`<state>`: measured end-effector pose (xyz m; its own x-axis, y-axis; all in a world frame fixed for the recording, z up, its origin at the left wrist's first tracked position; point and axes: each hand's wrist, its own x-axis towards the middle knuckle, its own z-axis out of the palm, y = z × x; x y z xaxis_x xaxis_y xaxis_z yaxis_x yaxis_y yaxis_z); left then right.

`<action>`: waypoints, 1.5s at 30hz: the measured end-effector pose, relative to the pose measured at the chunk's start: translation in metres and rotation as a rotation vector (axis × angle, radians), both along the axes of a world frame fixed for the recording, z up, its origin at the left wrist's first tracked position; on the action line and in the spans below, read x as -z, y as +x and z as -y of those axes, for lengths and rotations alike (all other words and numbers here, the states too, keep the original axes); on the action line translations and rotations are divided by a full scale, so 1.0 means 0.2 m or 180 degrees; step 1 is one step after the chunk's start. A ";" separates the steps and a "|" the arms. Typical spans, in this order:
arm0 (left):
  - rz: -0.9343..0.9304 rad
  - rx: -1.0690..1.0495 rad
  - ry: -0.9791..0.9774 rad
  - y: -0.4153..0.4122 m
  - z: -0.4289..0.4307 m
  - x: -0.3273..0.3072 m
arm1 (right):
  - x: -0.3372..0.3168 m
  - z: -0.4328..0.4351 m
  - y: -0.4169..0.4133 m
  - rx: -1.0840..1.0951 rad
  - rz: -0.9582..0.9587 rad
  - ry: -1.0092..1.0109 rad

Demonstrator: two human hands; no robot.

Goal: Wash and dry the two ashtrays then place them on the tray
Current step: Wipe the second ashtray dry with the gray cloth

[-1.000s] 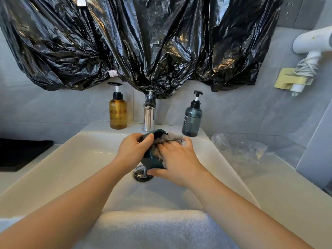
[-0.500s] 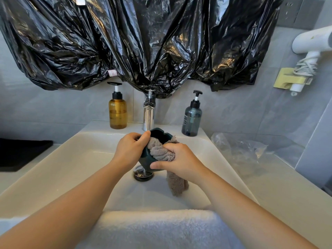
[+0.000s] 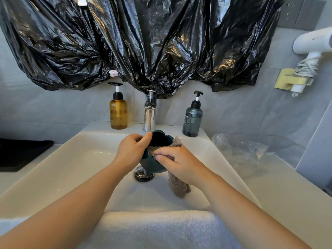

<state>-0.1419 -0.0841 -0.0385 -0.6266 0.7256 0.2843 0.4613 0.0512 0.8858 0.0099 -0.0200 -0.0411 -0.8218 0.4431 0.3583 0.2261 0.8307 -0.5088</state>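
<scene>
Ashtray (image 3: 150,165), tilted, is held above the drain (image 3: 143,175) of the sink (image 3: 71,159): the left hand (image 3: 132,151) curls its grip round the far rim, and the right hand (image 3: 179,163) pinches a grey cloth (image 3: 177,186) against its side. A white towel (image 3: 158,229) drapes the sink's near edge; black plastic (image 3: 143,42) hangs behind the tap (image 3: 149,115).

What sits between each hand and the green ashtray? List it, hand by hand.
Left hand: nothing; its thumb and fingers grip the ashtray rim directly. Right hand: the grey-brown cloth, pressed between its fingers and the ashtray's outer wall.
</scene>
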 end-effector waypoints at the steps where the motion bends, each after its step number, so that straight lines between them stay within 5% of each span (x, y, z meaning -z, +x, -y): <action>1: -0.0004 0.0013 -0.0017 0.00 0.00 0.00 | 0.00 0.00 0.00 0.0002 0.0068 -0.0027; 8: 0.0068 0.0226 -0.0077 0.01 0.00 0.01 | 0.00 -0.04 0.00 0.0709 -0.1103 -0.0282; 11: 0.0078 0.0257 -0.0120 0.03 0.01 0.00 | 0.01 -0.08 0.00 0.1125 -0.1136 0.0649; 14: 0.0155 0.0144 -0.0147 0.01 0.01 0.00 | 0.00 -0.09 0.02 0.0684 -0.0822 0.1236; 19: 0.0438 -0.0226 -0.0108 -0.04 0.02 -0.01 | 0.00 -0.04 0.05 0.0042 0.0118 0.1116; 22: 0.0602 -0.0307 -0.0169 -0.05 0.02 -0.02 | -0.01 -0.02 0.04 -0.0055 0.0028 0.1571; 39: 0.0564 0.0189 -0.0180 0.01 0.05 -0.04 | 0.03 -0.05 0.00 -0.0116 0.0726 0.1677; 45: 0.0241 0.0191 -0.0049 0.01 0.04 -0.04 | 0.03 0.01 -0.03 0.0734 0.1208 0.1985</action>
